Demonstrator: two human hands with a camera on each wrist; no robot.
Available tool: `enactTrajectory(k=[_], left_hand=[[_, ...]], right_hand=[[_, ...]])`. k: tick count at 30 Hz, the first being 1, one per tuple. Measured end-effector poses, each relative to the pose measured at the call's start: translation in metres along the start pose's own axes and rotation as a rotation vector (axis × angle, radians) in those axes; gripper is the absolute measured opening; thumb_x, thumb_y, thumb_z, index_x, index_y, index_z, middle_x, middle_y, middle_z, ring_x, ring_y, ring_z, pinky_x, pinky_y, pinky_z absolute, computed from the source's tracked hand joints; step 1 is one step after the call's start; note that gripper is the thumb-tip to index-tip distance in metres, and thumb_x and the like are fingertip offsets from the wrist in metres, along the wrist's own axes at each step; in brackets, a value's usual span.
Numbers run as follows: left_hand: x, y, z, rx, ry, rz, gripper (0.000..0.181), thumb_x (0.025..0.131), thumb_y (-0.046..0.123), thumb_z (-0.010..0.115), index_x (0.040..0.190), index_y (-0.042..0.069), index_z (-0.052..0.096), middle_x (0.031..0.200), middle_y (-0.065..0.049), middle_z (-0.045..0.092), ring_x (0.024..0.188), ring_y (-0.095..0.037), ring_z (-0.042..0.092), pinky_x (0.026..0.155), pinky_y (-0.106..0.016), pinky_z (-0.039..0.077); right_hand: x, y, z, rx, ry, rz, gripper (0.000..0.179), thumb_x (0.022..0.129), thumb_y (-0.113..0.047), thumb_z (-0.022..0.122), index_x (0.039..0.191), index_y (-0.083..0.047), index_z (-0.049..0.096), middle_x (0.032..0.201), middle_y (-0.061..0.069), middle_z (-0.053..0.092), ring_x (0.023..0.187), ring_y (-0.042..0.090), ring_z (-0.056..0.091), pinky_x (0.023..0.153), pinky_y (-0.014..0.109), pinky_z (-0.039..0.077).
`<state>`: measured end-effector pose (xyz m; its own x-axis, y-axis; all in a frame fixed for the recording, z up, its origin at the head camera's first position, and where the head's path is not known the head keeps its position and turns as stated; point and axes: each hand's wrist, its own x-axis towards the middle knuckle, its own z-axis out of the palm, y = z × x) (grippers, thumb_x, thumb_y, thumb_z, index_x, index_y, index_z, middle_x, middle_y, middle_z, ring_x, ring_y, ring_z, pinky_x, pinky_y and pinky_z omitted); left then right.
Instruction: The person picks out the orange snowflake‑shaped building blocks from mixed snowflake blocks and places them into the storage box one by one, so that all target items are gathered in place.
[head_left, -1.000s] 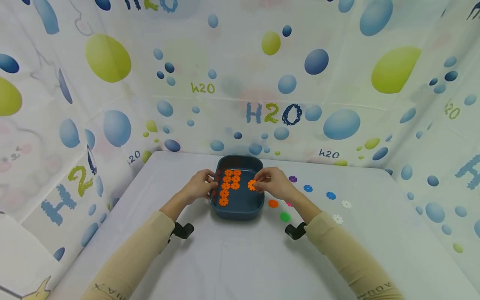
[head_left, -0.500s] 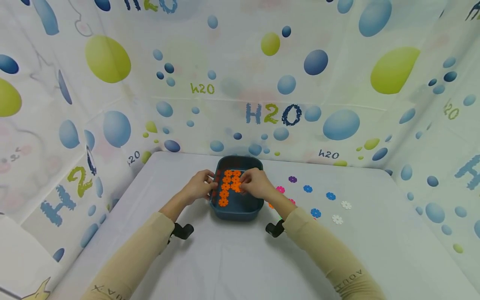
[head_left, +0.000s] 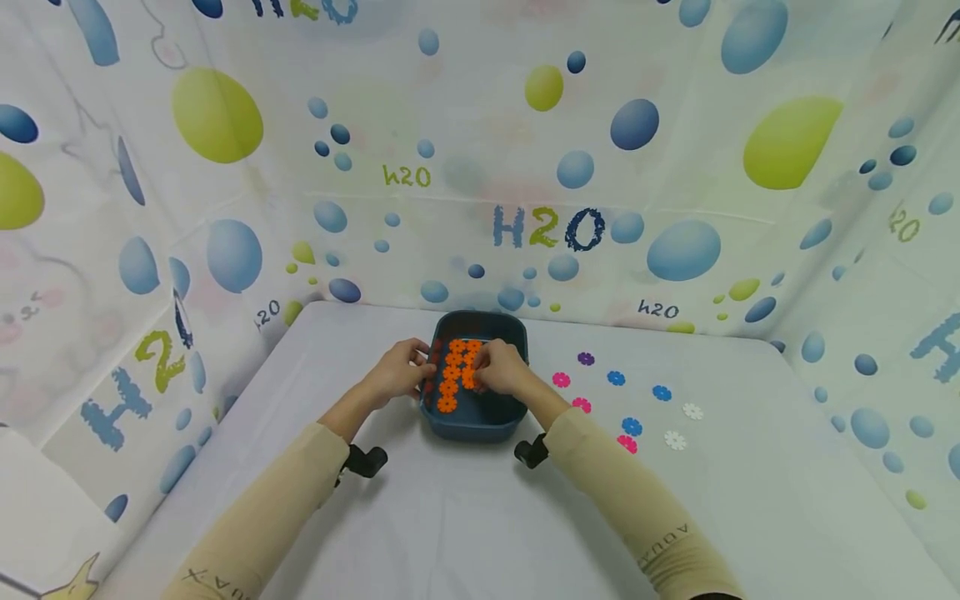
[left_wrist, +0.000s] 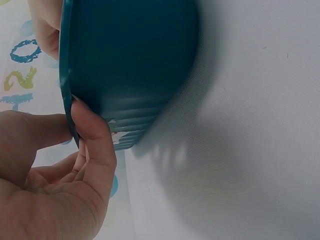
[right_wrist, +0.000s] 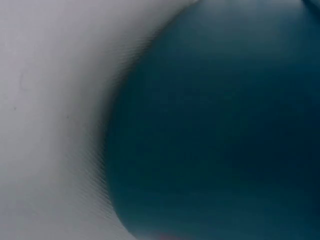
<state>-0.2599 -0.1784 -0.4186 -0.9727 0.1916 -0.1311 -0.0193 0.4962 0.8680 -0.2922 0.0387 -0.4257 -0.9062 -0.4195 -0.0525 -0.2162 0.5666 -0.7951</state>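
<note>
A dark blue-teal basin (head_left: 474,427) stands on the white-covered table. My left hand (head_left: 397,370) grips its left rim; in the left wrist view, the thumb and fingers of that hand (left_wrist: 70,165) pinch the rim from both sides. Inside the basin, several orange flower-shaped plastic discs (head_left: 448,387) lie in a pattern on the left half. My right hand (head_left: 501,368) reaches over the right rim with bent fingers and pinches an orange disc (head_left: 468,382) at the pattern's right column, its fingertips partly covering it. The right wrist view holds only the basin's outer wall (right_wrist: 210,140) and the cloth.
Right of the basin lie loose flower discs: a purple one (head_left: 586,358), several pink ones (head_left: 561,380), several blue ones (head_left: 616,377) and two white ones (head_left: 693,410). A patterned curtain (head_left: 420,200) rises behind the table and along both sides.
My right hand has carried an orange disc leftward from the basin's right side to the pattern, then moved slightly lower. My left hand has stayed on the rim.
</note>
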Motion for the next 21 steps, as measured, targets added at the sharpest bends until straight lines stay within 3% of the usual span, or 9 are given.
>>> enactTrajectory(k=[9,21], left_hand=[[-0.0006,0.0003,-0.0002,0.004,-0.005,-0.008,0.036,0.105,0.009,0.056,0.137,-0.007,0.047,0.1,-0.015,0.056,0.082,-0.023,0.061,0.064,-0.031,0.061],[0.0002,-0.0002,-0.0007,-0.003,-0.003,-0.005,0.035,0.105,0.009,0.056,0.135,-0.006,0.049,0.1,-0.014,0.056,0.077,-0.021,0.06,0.062,-0.03,0.06]], right_hand=[[0.0095,0.0074,0.0093,-0.096,-0.007,0.077,0.004,0.089,0.003,0.07,0.093,0.002,0.07,0.087,0.011,0.069,0.068,0.017,0.069,0.063,0.028,0.059],[0.0069,0.0018,0.009,-0.139,-0.02,0.123,0.01,0.087,-0.002,0.078,0.092,-0.001,0.07,0.085,0.009,0.07,0.071,0.017,0.067,0.065,0.029,0.057]])
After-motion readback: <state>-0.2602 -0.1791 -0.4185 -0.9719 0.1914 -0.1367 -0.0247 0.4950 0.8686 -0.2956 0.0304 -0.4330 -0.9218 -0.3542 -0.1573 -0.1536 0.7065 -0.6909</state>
